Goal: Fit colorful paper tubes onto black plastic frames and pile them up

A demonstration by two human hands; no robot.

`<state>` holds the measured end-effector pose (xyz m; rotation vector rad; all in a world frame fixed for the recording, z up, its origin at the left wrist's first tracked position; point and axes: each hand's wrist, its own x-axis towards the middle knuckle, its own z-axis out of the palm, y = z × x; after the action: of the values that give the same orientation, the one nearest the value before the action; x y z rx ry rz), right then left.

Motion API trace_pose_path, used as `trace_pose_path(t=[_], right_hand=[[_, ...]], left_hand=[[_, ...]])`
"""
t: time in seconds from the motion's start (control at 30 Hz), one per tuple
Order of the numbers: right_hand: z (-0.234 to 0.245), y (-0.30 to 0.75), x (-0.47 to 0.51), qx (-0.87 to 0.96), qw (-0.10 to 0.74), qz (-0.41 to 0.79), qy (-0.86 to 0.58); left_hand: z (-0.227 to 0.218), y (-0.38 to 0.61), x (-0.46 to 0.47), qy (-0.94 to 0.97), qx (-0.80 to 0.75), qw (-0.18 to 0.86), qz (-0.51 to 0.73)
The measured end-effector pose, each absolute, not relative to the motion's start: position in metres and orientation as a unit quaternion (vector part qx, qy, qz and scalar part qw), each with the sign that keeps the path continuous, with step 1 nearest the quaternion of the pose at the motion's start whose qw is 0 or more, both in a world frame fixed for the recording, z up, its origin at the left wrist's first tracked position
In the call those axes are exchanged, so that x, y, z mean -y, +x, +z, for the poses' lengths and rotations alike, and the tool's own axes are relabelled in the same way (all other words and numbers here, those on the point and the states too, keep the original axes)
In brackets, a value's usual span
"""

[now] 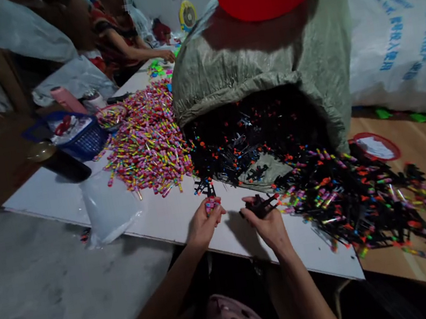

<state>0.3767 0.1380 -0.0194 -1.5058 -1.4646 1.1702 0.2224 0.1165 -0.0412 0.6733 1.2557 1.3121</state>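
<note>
Black plastic point(262, 206) is clasped in the right hand point(271, 226), tubes point(212, 203) are pinched in the left hand point(203, 225), and, if loosely gripped, the former could be lost in the pile point(371, 204) beside the right hand.

There are the wearer's two hands point(204, 224), one fan point(188, 15), one blue basket point(89, 140), one pink bottle point(68, 100)

The place is a workshop, shown by the loose heap of small colourful tubes point(149, 143) on a white table point(153, 221), the big grey-green sack point(261, 59) spilling black plastic pieces point(367, 204), the bulging printed white sack point(423, 75), the bare grey floor point(62, 282) and a co-worker point(117, 42) beside bright green pieces point(157, 69) farther back.
</note>
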Motion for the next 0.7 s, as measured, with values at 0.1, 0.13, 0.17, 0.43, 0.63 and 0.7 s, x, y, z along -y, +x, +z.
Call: trace_pose_path(t=[0.1, 0.13, 0.17, 0.43, 0.63, 0.7], right_hand=[[0.001, 0.359, -0.142, 0.557, 0.419, 0.515, -0.500], [0.004, 0.355, -0.141, 0.548, 0.430, 0.528, -0.485], [0.005, 0.351, -0.140, 0.534, 0.441, 0.537, -0.482], [-0.012, 0.342, -0.130, 0.510, 0.460, 0.476, -0.550], [-0.025, 0.352, -0.123, 0.507, 0.471, 0.423, -0.584], [-0.033, 0.354, -0.125, 0.520, 0.490, 0.425, -0.556]], left_hand=[[-0.037, 0.223, -0.115, 0.314, -0.526, 0.565, 0.552], [-0.036, 0.222, -0.115, 0.312, -0.522, 0.570, 0.553], [-0.036, 0.222, -0.114, 0.307, -0.518, 0.574, 0.555], [-0.031, 0.223, -0.115, 0.328, -0.557, 0.513, 0.565], [-0.016, 0.230, -0.110, 0.356, -0.604, 0.480, 0.528], [-0.019, 0.231, -0.115, 0.363, -0.613, 0.483, 0.509]])
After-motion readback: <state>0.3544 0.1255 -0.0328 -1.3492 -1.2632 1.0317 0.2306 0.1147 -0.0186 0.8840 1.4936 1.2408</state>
